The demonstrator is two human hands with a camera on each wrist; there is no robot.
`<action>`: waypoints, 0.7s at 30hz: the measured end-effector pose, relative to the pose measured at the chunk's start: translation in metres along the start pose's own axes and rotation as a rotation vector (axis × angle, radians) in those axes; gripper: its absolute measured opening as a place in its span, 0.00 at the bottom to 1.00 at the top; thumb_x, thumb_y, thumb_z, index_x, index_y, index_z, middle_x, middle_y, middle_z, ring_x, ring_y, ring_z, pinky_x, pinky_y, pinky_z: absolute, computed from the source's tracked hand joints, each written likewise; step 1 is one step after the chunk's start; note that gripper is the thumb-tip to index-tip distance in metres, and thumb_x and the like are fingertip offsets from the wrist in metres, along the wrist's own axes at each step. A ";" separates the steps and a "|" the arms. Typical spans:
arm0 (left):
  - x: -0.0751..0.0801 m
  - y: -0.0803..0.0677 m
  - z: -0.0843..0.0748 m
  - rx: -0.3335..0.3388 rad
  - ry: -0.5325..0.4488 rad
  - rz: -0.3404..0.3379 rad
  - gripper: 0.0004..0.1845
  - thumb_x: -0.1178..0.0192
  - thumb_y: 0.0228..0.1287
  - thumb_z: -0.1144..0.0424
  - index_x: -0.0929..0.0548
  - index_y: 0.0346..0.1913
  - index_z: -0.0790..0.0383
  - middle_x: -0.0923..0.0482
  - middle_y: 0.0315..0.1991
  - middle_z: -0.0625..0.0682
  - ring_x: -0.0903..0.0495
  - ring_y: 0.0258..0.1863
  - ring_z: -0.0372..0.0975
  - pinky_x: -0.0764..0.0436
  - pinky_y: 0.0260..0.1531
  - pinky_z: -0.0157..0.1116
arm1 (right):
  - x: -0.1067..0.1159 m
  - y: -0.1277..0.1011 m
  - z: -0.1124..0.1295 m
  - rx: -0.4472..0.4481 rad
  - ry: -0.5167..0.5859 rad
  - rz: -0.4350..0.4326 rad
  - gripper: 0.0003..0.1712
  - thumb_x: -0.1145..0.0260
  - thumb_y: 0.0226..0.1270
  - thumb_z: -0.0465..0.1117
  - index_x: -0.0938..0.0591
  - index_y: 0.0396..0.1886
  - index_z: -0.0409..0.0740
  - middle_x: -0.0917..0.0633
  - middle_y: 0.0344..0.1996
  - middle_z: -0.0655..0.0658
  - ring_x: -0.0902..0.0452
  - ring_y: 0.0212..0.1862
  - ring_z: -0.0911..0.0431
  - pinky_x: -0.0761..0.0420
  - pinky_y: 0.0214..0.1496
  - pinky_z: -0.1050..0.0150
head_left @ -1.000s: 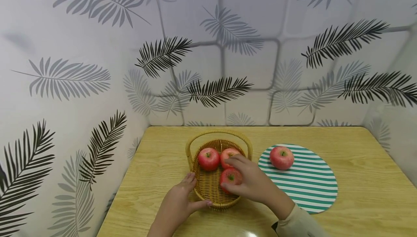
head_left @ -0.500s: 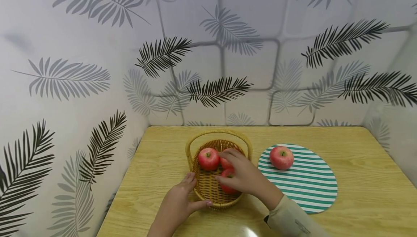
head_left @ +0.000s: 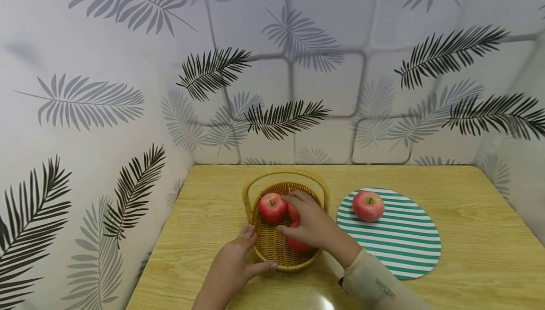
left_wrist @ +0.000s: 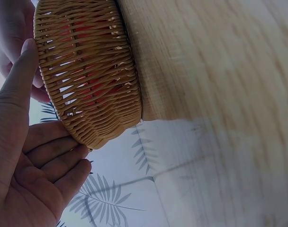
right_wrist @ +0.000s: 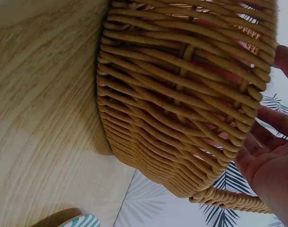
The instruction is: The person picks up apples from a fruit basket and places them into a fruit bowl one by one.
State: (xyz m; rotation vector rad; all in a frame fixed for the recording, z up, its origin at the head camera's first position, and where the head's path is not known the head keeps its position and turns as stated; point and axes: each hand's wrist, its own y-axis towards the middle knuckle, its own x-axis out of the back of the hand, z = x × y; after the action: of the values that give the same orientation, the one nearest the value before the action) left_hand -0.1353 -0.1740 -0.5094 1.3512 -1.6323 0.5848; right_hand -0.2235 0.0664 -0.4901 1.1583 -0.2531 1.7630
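A wicker basket [head_left: 276, 252] with an arched handle stands on the wooden table, and 3 red apples lie inside. The left apple [head_left: 272, 208] is in full view; the back apple [head_left: 293, 212] and the front apple [head_left: 300, 243] are partly hidden by my right hand [head_left: 314, 222]. That hand reaches over the right rim, thumb and fingers spread above the apples. My left hand [head_left: 234, 262] rests at the basket's left front, its thumb at the near rim and its extended fingers against the outer wall, as the left wrist view shows.
Right of the basket lies an oval green-and-white striped placemat [head_left: 400, 239], bearing another red apple [head_left: 368, 206] near its upper left. Leaf-patterned walls [head_left: 298, 83] rise behind the wooden table [head_left: 204, 206] and on its left.
My right hand has slid left over the apples, its fingers coming away from the front apple and covering more of the back one. My left hand and the basket have stayed still.
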 end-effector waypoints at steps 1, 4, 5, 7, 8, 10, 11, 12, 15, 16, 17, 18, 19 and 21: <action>0.000 0.000 0.001 -0.001 0.001 0.000 0.49 0.25 0.56 0.34 0.18 0.65 0.75 0.23 0.70 0.67 0.24 0.74 0.54 0.18 0.67 0.52 | -0.001 0.001 0.000 -0.004 0.001 0.002 0.40 0.18 0.61 0.51 0.20 0.69 0.38 0.19 0.62 0.43 0.20 0.64 0.47 0.16 0.67 0.48; -0.002 0.000 0.003 -0.002 0.003 -0.002 0.50 0.26 0.55 0.32 0.18 0.65 0.75 0.23 0.70 0.66 0.24 0.74 0.53 0.18 0.66 0.51 | -0.003 0.004 -0.002 -0.013 0.006 0.005 0.41 0.18 0.61 0.52 0.20 0.69 0.38 0.19 0.64 0.42 0.21 0.66 0.46 0.17 0.69 0.47; -0.002 0.000 0.003 -0.002 0.004 -0.002 0.50 0.26 0.55 0.32 0.18 0.65 0.74 0.23 0.70 0.66 0.24 0.74 0.53 0.18 0.66 0.51 | -0.004 0.005 -0.002 -0.015 0.006 0.005 0.41 0.18 0.61 0.52 0.20 0.69 0.38 0.20 0.64 0.42 0.21 0.67 0.46 0.17 0.70 0.46; -0.003 0.000 0.005 0.001 0.004 -0.001 0.50 0.27 0.55 0.31 0.18 0.65 0.74 0.23 0.70 0.66 0.24 0.74 0.53 0.18 0.66 0.51 | -0.005 0.006 -0.003 -0.020 0.007 0.007 0.41 0.19 0.62 0.52 0.20 0.70 0.38 0.20 0.65 0.42 0.22 0.68 0.45 0.18 0.71 0.46; -0.004 0.000 0.005 0.003 0.004 0.000 0.51 0.27 0.55 0.31 0.18 0.66 0.74 0.23 0.70 0.66 0.24 0.74 0.53 0.18 0.66 0.51 | -0.006 0.007 -0.004 -0.023 0.008 0.010 0.41 0.19 0.62 0.52 0.20 0.70 0.38 0.20 0.66 0.42 0.23 0.68 0.45 0.19 0.71 0.46; -0.004 0.001 0.005 0.006 0.004 0.003 0.51 0.27 0.55 0.31 0.18 0.66 0.74 0.23 0.70 0.66 0.24 0.74 0.53 0.18 0.66 0.51 | -0.007 0.009 -0.005 -0.032 0.009 0.017 0.41 0.19 0.63 0.53 0.21 0.70 0.38 0.20 0.66 0.42 0.23 0.69 0.45 0.19 0.72 0.46; -0.003 0.001 0.005 0.008 0.002 0.004 0.51 0.26 0.55 0.31 0.18 0.66 0.74 0.23 0.70 0.66 0.24 0.74 0.53 0.18 0.66 0.51 | -0.007 0.010 -0.005 -0.036 0.009 0.021 0.41 0.19 0.63 0.53 0.21 0.70 0.39 0.20 0.66 0.42 0.23 0.69 0.45 0.19 0.72 0.46; -0.003 0.001 0.005 0.010 0.001 0.006 0.51 0.26 0.55 0.31 0.18 0.66 0.74 0.23 0.70 0.66 0.25 0.74 0.53 0.18 0.67 0.51 | -0.007 0.011 -0.005 -0.041 0.010 0.026 0.41 0.19 0.63 0.53 0.21 0.70 0.39 0.21 0.66 0.42 0.23 0.69 0.45 0.19 0.72 0.46; -0.002 0.001 0.004 0.013 0.000 0.009 0.51 0.27 0.55 0.31 0.18 0.66 0.74 0.23 0.71 0.65 0.25 0.74 0.53 0.18 0.67 0.51 | -0.008 0.013 -0.006 -0.050 0.011 0.033 0.41 0.20 0.63 0.52 0.21 0.70 0.38 0.21 0.67 0.41 0.23 0.69 0.44 0.20 0.72 0.45; -0.002 0.001 0.004 0.013 0.000 0.009 0.51 0.27 0.55 0.31 0.18 0.66 0.74 0.23 0.71 0.65 0.25 0.74 0.53 0.18 0.67 0.51 | -0.008 0.014 -0.006 -0.051 0.011 0.034 0.41 0.20 0.63 0.52 0.21 0.70 0.38 0.21 0.67 0.41 0.23 0.69 0.44 0.20 0.73 0.45; -0.002 0.001 0.004 0.013 0.000 0.010 0.51 0.27 0.55 0.31 0.18 0.66 0.74 0.23 0.71 0.65 0.25 0.74 0.52 0.18 0.67 0.51 | -0.008 0.015 -0.007 -0.054 0.005 0.037 0.41 0.20 0.63 0.52 0.21 0.70 0.38 0.21 0.66 0.40 0.23 0.69 0.44 0.20 0.73 0.45; -0.002 0.001 0.003 0.012 0.001 0.009 0.51 0.27 0.55 0.31 0.18 0.66 0.74 0.23 0.71 0.65 0.25 0.74 0.52 0.18 0.67 0.51 | -0.009 0.015 -0.007 -0.055 0.000 0.041 0.41 0.20 0.63 0.52 0.21 0.70 0.38 0.21 0.66 0.41 0.23 0.69 0.44 0.20 0.73 0.45; -0.002 0.001 0.003 0.011 0.001 0.008 0.51 0.26 0.55 0.31 0.18 0.66 0.74 0.23 0.71 0.65 0.25 0.74 0.52 0.18 0.67 0.51 | -0.009 0.016 -0.008 -0.058 -0.003 0.044 0.41 0.20 0.63 0.53 0.21 0.70 0.38 0.21 0.66 0.41 0.23 0.69 0.44 0.20 0.73 0.45; -0.001 0.000 0.003 0.008 0.003 0.004 0.50 0.26 0.55 0.32 0.18 0.66 0.74 0.23 0.71 0.65 0.24 0.74 0.52 0.18 0.66 0.51 | -0.010 0.017 -0.009 -0.062 -0.009 0.049 0.41 0.20 0.63 0.53 0.21 0.70 0.39 0.21 0.66 0.41 0.23 0.68 0.44 0.20 0.73 0.46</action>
State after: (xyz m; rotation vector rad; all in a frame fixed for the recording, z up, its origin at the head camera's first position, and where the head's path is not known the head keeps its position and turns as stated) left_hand -0.1364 -0.1753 -0.5116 1.3527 -1.6325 0.5960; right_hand -0.2415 0.0568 -0.4976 1.1241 -0.3414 1.7807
